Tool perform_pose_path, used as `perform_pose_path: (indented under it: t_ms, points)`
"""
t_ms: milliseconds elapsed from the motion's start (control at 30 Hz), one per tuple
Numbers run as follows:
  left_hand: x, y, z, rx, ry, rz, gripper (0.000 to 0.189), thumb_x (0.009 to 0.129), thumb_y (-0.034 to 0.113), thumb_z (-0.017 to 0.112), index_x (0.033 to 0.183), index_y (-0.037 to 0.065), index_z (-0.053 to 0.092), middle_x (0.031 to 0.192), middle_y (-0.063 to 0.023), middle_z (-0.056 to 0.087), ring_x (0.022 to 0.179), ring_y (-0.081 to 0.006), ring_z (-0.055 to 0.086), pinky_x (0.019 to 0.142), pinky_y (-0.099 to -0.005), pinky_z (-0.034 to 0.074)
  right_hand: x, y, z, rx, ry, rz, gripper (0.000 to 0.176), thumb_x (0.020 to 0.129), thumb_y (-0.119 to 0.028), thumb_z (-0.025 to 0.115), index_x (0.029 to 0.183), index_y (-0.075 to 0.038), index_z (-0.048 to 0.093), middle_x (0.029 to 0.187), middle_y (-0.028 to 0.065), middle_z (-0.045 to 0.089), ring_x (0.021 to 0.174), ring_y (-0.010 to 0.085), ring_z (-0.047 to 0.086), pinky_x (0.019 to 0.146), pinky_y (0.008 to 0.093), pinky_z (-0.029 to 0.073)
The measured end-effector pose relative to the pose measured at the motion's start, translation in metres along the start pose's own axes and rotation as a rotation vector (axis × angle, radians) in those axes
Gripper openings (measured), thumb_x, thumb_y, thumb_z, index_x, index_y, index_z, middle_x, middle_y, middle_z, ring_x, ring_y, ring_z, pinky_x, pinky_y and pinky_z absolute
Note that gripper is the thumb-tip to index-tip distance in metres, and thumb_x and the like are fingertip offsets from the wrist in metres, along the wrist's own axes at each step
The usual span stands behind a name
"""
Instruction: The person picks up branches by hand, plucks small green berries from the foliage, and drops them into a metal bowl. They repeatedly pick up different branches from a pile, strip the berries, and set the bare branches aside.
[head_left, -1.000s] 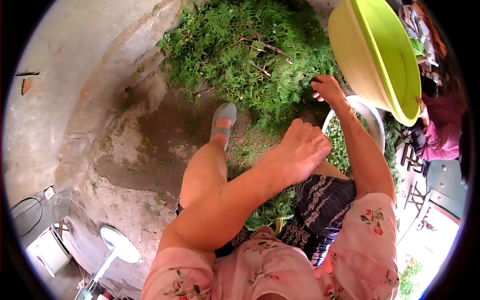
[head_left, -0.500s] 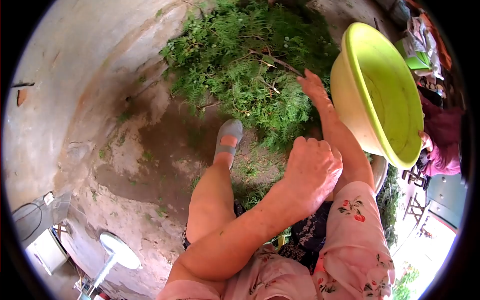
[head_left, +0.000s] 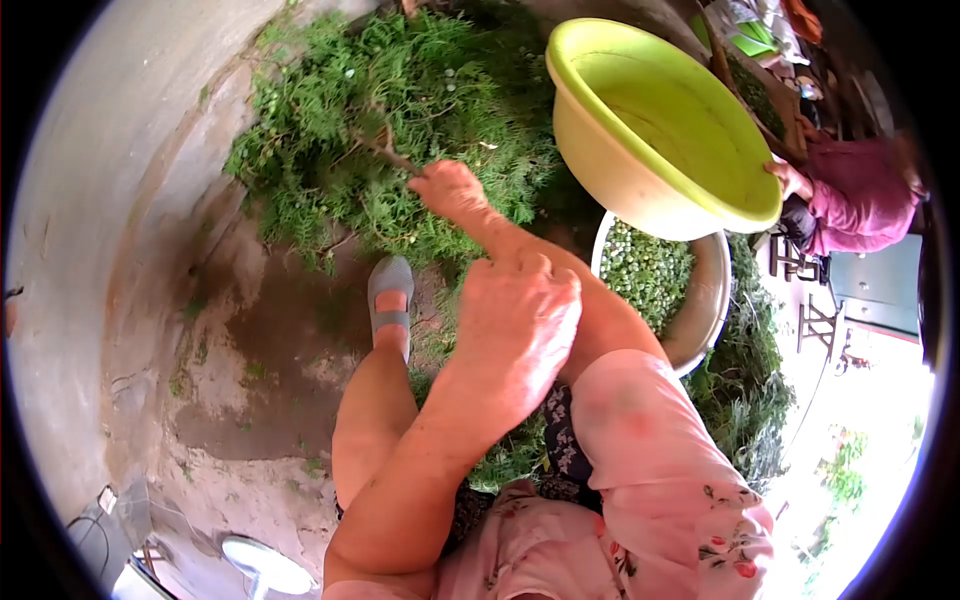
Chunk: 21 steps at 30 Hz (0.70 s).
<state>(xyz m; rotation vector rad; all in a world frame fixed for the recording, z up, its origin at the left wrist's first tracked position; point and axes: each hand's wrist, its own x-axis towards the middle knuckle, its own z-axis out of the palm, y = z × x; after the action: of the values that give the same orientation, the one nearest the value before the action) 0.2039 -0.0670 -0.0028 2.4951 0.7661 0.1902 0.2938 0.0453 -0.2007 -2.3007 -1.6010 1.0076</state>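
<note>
My right hand (head_left: 452, 190) is closed around the woody end of a branch (head_left: 388, 155), over the near side of a big heap of green leafy branches (head_left: 340, 110). Nearer to me, my left hand (head_left: 518, 315) is closed, its back facing up, beside my right forearm; anything inside it is hidden. To the right, a yellow-green basin (head_left: 670, 110) is tilted, its rim held by another person's hand (head_left: 790, 180). Below it, a pale basin (head_left: 712, 310) holds many small green cones (head_left: 645, 270).
A person in a purple top (head_left: 865, 195) is at the right. More cut greenery (head_left: 745, 370) lies beside the pale basin. My foot in a grey shoe (head_left: 390, 285) rests on the earthen floor, and a wall (head_left: 120, 170) rises at the left.
The view has shifted right. My right hand now grips a branch, and the yellow-green basin is tilted differently, revealing the pale basin of green cones beneath. My left hand stays closed.
</note>
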Motion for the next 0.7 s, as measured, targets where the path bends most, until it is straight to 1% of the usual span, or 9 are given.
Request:
perform_pose_path:
  t_ms: [100,167,200,367,433,500,567,633,700]
  points:
    - [0.003,-0.003,-0.003,0.021,-0.047,-0.021,0.018,0.072,0.006,0.057,0.090,0.005,0.056,0.079,-0.0117,0.057,0.076,-0.0278,0.057,0.069,-0.0381,0.044,-0.008,-0.006,-0.003,-0.061,-0.020,0.024,0.036,0.084,-0.039,0.050,0.094,-0.007,0.063,0.091,0.0134,0.060,0.087,0.0276,0.058,0.077,0.0392,0.048]
    - [0.005,0.000,0.003,0.012,0.111,-0.018,0.016,0.075,0.010,0.058,0.090,0.004,0.056,0.081,-0.0119,0.058,0.077,-0.0278,0.057,0.068,-0.0379,0.044,-0.014,-0.007,-0.017,-0.141,-0.075,0.002,0.037,0.083,-0.040,0.050,0.095,-0.007,0.063,0.093,0.0142,0.060,0.089,0.0280,0.058,0.079,0.0395,0.047]
    - [0.005,-0.003,0.003,0.020,0.080,-0.005,0.018,0.078,0.014,0.059,0.092,0.004,0.056,0.082,-0.0120,0.059,0.077,-0.0278,0.058,0.067,-0.0380,0.044,-0.015,-0.008,-0.021,-0.131,-0.030,-0.013,0.037,0.082,-0.039,0.051,0.095,-0.007,0.064,0.096,0.0143,0.060,0.091,0.0285,0.058,0.080,0.0404,0.047]
    - [0.003,-0.004,0.004,0.016,0.058,0.016,0.019,0.077,0.015,0.059,0.092,0.004,0.055,0.078,-0.0124,0.058,0.076,-0.0275,0.058,0.066,-0.0379,0.045,-0.040,0.013,-0.057,-0.201,-0.008,-0.059,0.036,0.080,-0.039,0.050,0.093,-0.008,0.064,0.100,0.0145,0.059,0.092,0.0306,0.057,0.081,0.0395,0.046]
    - [0.002,-0.003,0.006,-0.024,0.028,0.019,0.017,0.078,0.016,0.058,0.088,0.004,0.054,0.076,-0.0120,0.058,0.075,-0.0273,0.058,0.065,-0.0380,0.045,-0.056,0.024,-0.087,-0.353,-0.153,-0.105,0.036,0.078,-0.038,0.051,0.092,-0.007,0.064,0.097,0.0155,0.060,0.090,0.0317,0.058,0.080,0.0386,0.046]
    - [-0.003,-0.001,0.005,0.034,0.077,0.033,0.014,0.078,0.015,0.058,0.085,0.004,0.053,0.075,-0.0114,0.058,0.072,-0.0272,0.059,0.064,-0.0380,0.046,-0.058,0.049,-0.091,-0.318,-0.145,-0.191,0.036,0.076,-0.037,0.051,0.089,-0.005,0.064,0.091,0.0166,0.061,0.085,0.0320,0.058,0.077,0.0399,0.046]
    - [-0.006,0.001,0.004,0.034,0.046,0.015,0.011,0.074,0.011,0.058,0.081,0.005,0.054,0.073,-0.0110,0.058,0.070,-0.0259,0.059,0.062,-0.0363,0.046,-0.052,0.079,-0.082,-0.210,-0.179,-0.224,0.035,0.074,-0.035,0.053,0.085,-0.003,0.064,0.083,0.0177,0.061,0.080,0.0327,0.059,0.075,0.0410,0.046]
    - [-0.007,0.001,0.008,-0.010,0.038,0.031,0.012,0.070,0.010,0.059,0.080,0.004,0.056,0.072,-0.0101,0.058,0.070,-0.0255,0.059,0.061,-0.0361,0.046,-0.058,0.074,-0.073,-0.278,-0.243,-0.094,0.034,0.074,-0.034,0.054,0.083,-0.002,0.063,0.078,0.0177,0.061,0.075,0.0315,0.059,0.071,0.0400,0.047]
    - [-0.007,0.004,0.011,0.014,0.063,0.028,0.013,0.067,0.009,0.059,0.079,0.003,0.057,0.071,-0.0089,0.059,0.070,-0.0244,0.060,0.061,-0.0363,0.046,-0.049,0.075,-0.053,-0.301,-0.232,-0.185,0.034,0.075,-0.033,0.055,0.084,-0.001,0.061,0.076,0.0180,0.061,0.073,0.0309,0.060,0.069,0.0395,0.047]
